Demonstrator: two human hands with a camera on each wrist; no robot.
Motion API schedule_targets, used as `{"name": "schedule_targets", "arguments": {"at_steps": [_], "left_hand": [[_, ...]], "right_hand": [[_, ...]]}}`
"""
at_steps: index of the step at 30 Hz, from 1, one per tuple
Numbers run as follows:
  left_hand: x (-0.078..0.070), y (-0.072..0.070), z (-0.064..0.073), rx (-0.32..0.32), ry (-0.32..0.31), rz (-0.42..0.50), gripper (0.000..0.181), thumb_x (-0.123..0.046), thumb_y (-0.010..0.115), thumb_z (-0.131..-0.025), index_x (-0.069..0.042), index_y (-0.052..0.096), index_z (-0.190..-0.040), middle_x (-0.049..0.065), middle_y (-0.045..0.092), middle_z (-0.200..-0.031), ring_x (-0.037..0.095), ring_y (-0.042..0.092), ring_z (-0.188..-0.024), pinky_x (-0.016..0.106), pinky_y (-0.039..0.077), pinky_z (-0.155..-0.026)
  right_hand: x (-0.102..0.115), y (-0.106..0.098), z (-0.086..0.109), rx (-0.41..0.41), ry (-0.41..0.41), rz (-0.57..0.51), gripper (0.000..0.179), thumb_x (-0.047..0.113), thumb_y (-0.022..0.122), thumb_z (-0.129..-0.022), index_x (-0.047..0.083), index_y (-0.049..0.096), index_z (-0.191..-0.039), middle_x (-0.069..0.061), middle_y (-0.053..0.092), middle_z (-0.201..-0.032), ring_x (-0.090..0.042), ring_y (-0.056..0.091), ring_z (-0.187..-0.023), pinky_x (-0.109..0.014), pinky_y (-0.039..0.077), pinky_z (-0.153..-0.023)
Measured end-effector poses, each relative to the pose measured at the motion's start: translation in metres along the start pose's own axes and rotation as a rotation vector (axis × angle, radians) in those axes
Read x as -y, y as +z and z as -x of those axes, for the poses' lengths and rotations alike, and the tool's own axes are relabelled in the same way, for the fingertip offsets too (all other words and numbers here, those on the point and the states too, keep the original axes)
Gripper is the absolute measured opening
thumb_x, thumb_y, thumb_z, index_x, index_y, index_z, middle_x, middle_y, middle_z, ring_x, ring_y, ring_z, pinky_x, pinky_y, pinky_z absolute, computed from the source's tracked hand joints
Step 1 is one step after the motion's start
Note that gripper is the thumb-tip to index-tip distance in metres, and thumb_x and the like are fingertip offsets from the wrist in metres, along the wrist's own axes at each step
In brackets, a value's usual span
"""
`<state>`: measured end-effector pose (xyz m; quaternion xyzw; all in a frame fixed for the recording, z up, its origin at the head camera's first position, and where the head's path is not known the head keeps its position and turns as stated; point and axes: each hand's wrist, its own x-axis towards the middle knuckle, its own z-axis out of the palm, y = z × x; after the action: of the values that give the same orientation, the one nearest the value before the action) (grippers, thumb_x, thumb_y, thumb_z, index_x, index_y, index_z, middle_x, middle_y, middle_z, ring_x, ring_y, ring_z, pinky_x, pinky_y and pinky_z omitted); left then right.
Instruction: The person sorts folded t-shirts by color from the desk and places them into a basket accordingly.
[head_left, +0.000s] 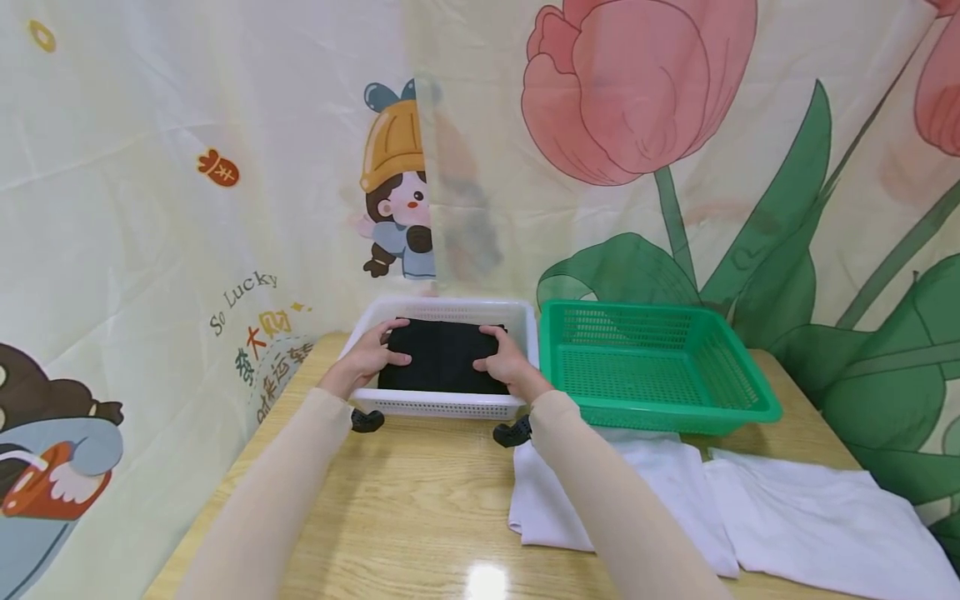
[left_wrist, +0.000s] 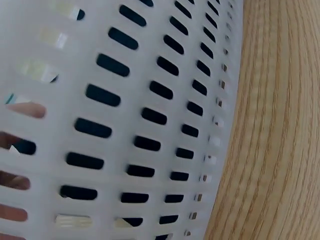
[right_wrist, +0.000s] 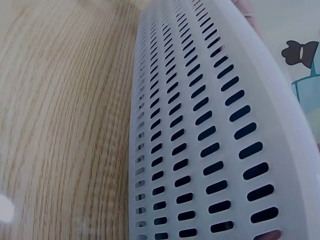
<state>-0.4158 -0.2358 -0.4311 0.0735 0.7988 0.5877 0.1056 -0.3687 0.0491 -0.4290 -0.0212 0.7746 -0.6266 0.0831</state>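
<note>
A black folded cloth (head_left: 442, 357) lies flat inside the white basket (head_left: 442, 408) in the head view. At its left side, my left hand (head_left: 369, 354) holds the edge, thumb on the upper face. The right hand (head_left: 510, 362) grips the opposite side in a matching way, with its thumb also on top. Fingers beneath the cloth are hidden. Dark cloth shows through the slots of the basket wall (left_wrist: 165, 65) in the left wrist view, along with parts of fingers (left_wrist: 15, 212). In the right wrist view, the slotted wall (right_wrist: 200, 160) covers most of the hand.
Right beside the white basket stands a green basket (head_left: 660, 421). White folded cloths (head_left: 645, 492) lie in front of it, and another white cloth (head_left: 825, 525) is farther right on the wooden table (head_left: 420, 500). A printed curtain (head_left: 480, 167) hangs behind.
</note>
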Motion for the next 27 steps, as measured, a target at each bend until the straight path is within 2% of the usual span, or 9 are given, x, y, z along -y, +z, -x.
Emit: {"name": "schedule_targets", "arguments": {"at_steps": [4,7,18,27], "left_hand": [[0.0013,-0.0017,0.0000,-0.006,-0.019,-0.050,0.085,0.012,0.073,-0.093,-0.010,0.035,-0.165,0.026,0.012,-0.175,0.043,0.006,-0.162,0.058,0.019,-0.129],[0.0016,-0.0013,0.0005,0.002,-0.031,-0.078,0.084,0.010,0.072,-0.094,-0.010,0.033,-0.165,0.024,0.005,-0.176,0.043,-0.001,-0.163,0.059,0.015,-0.129],[0.0028,0.0023,0.0030,0.021,-0.069,-0.115,0.082,0.009,0.072,-0.095,-0.005,0.030,-0.165,0.033,0.008,-0.172,0.047,0.003,-0.161,0.057,0.014,-0.130],[0.0007,0.0026,0.0049,0.022,-0.103,-0.137,0.083,0.005,0.073,-0.096,-0.006,0.029,-0.166,0.032,0.005,-0.173,0.046,0.001,-0.162,0.056,0.013,-0.130]], "right_hand": [[-0.0011,0.0011,-0.0015,0.004,0.010,0.020,0.072,-0.004,0.069,-0.099,0.021,0.043,-0.161,-0.020,0.041,-0.161,-0.042,0.049,-0.141,-0.055,0.041,-0.118],[-0.0017,0.0013,-0.0017,0.003,0.020,0.044,0.071,-0.003,0.070,-0.100,0.021,0.043,-0.161,-0.020,0.041,-0.161,-0.042,0.050,-0.141,-0.055,0.043,-0.117],[-0.0047,0.0035,-0.0045,0.005,0.062,0.104,0.071,0.002,0.072,-0.100,0.017,0.041,-0.162,-0.021,0.041,-0.161,-0.041,0.050,-0.141,-0.053,0.045,-0.116],[-0.0021,0.0003,-0.0027,0.044,0.090,0.125,0.072,0.018,0.075,-0.101,0.022,0.039,-0.164,-0.018,0.029,-0.170,-0.045,0.042,-0.147,-0.058,0.042,-0.117]]}}
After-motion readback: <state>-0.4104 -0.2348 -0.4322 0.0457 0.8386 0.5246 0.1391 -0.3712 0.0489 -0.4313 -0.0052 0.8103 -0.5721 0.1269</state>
